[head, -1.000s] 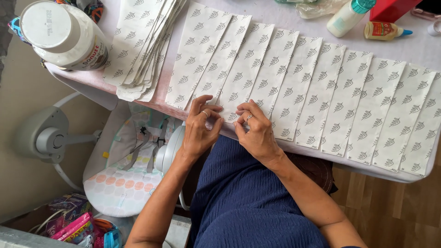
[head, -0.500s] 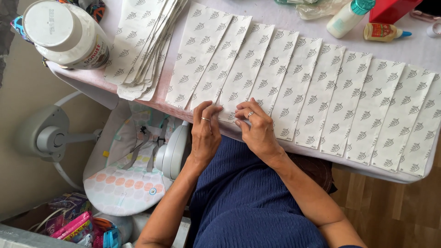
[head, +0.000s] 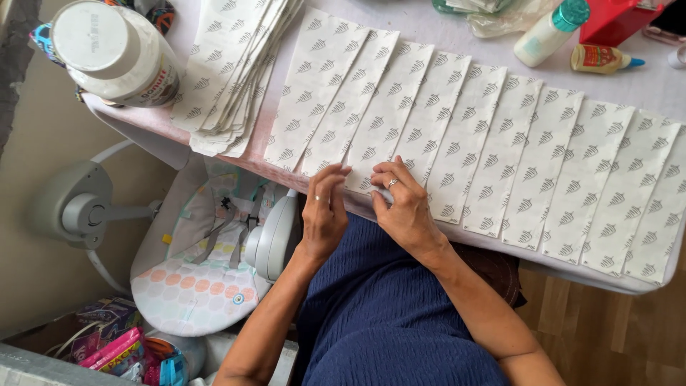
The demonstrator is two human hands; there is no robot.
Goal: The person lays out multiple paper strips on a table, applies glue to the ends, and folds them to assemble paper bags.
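A row of several white paper bags (head: 493, 143) with a grey leaf print lies overlapped along the table (head: 643, 78). My left hand (head: 323, 211) presses its fingertips on the near edge of one bag (head: 371, 136) at the table's front edge. My right hand (head: 404, 204), a ring on one finger, rests beside it on the same bag's bottom end, fingers curled on the paper. Both hands lie flat on the paper rather than gripping it. A loose stack of the same bags (head: 232, 68) lies at the left.
A big white lidded jar (head: 114, 53) stands at the table's left corner. Two glue bottles (head: 550, 32) (head: 604, 59) and a red box (head: 614, 18) sit at the back right. Below the table a baby bouncer seat (head: 204, 271) stands on the floor, with toys (head: 118, 347) near it.
Both hands have slid a little along the bag's bottom edge; my left hand's fingers now lie flatter and straighter on the paper. Bags and stack have not moved.
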